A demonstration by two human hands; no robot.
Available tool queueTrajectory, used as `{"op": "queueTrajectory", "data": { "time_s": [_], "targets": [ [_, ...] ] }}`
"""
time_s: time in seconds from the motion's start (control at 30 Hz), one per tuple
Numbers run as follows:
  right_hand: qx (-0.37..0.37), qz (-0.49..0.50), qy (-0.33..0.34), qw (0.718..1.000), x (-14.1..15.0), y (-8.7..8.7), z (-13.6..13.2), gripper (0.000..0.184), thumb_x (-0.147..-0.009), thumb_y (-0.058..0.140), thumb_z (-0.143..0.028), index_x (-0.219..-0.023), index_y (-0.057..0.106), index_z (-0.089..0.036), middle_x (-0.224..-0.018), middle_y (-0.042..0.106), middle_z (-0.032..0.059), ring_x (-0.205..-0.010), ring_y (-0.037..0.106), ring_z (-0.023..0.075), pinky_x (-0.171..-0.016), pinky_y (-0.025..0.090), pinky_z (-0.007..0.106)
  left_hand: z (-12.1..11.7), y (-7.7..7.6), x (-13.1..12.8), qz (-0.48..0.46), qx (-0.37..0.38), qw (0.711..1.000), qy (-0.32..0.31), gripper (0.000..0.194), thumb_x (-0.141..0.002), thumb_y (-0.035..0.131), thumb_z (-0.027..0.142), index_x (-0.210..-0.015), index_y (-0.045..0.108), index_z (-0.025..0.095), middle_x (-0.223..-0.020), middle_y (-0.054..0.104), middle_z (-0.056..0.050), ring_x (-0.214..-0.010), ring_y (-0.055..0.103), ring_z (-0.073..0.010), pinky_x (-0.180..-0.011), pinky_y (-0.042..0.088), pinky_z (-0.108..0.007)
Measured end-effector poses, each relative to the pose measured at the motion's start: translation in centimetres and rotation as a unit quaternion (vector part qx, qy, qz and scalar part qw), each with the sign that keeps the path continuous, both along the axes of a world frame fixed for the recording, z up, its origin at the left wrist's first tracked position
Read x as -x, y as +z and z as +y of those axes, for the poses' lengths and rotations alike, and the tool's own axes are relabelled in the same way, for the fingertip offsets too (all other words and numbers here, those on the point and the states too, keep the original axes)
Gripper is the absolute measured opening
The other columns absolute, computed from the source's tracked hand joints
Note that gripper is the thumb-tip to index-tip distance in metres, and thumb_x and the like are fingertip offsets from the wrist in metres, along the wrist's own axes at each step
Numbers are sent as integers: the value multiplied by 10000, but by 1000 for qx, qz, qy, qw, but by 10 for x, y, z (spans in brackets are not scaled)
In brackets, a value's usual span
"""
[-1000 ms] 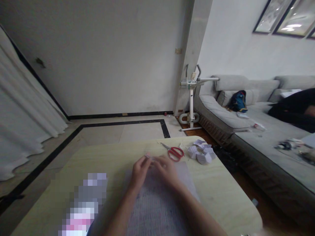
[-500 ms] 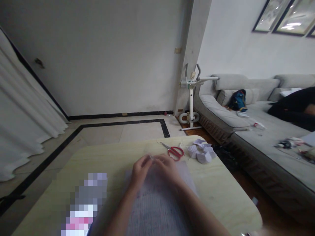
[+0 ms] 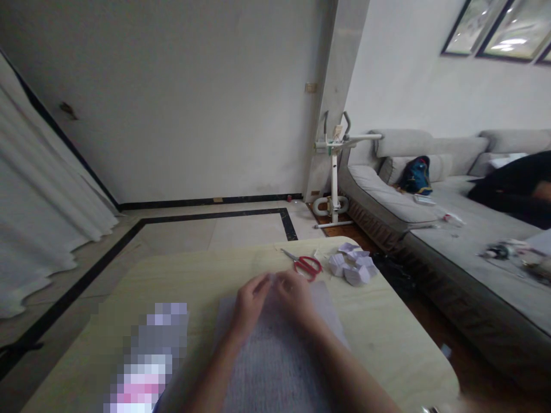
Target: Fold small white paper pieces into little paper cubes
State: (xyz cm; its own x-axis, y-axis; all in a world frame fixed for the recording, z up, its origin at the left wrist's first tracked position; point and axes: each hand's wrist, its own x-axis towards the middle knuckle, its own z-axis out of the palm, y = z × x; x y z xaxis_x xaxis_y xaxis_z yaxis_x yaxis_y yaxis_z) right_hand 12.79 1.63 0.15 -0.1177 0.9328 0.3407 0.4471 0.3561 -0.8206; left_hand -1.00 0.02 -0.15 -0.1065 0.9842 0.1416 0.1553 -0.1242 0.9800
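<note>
My left hand and my right hand meet above the far end of a printed sheet of paper lying on the table. Both are closed, with the fingertips pinching a small pale piece of paper between them. Its shape is mostly hidden by the fingers. Just beyond my right hand lie red-handled scissors, blades pointing away to the left. Several folded white paper pieces sit in a cluster to the right of the scissors.
The pale wooden table has rounded corners. A pixelated patch covers something at its left. Right of it stands a long grey sofa with a blue backpack and a partly visible person in dark clothes. An exercise machine stands by the wall.
My hands have shifted slightly and the right fingers have curled more, still pinching the small piece of paper. The scissors and the folded pieces have not moved.
</note>
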Motion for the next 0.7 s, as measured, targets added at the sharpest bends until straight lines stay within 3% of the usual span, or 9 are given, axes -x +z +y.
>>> {"op": "queueTrajectory", "data": {
  "time_s": [0.23, 0.7],
  "targets": [
    [5, -6, -16, 1000, 1, -11, 4, 54, -716, 575, -130, -737, 608, -167, -690, 617, 19, -591, 519, 124, -555, 380, 229, 0, 1, -2, -28, 19, 999, -15, 306, -698, 668, 345, -937, 693, 155, -964, 714, -88, -892, 661, -220, -812, 510, -317],
    [32, 41, -14, 999, 2, -1, 0, 45, -735, 568, -169, -711, 603, -155, -651, 593, 11, -584, 503, 124, -543, 366, 224, 3, 3, 3, -32, 57, 998, -26, 314, -670, 686, 404, -833, 649, 138, -812, 675, -56, -775, 621, -190, -701, 474, -266]
  ]
}}
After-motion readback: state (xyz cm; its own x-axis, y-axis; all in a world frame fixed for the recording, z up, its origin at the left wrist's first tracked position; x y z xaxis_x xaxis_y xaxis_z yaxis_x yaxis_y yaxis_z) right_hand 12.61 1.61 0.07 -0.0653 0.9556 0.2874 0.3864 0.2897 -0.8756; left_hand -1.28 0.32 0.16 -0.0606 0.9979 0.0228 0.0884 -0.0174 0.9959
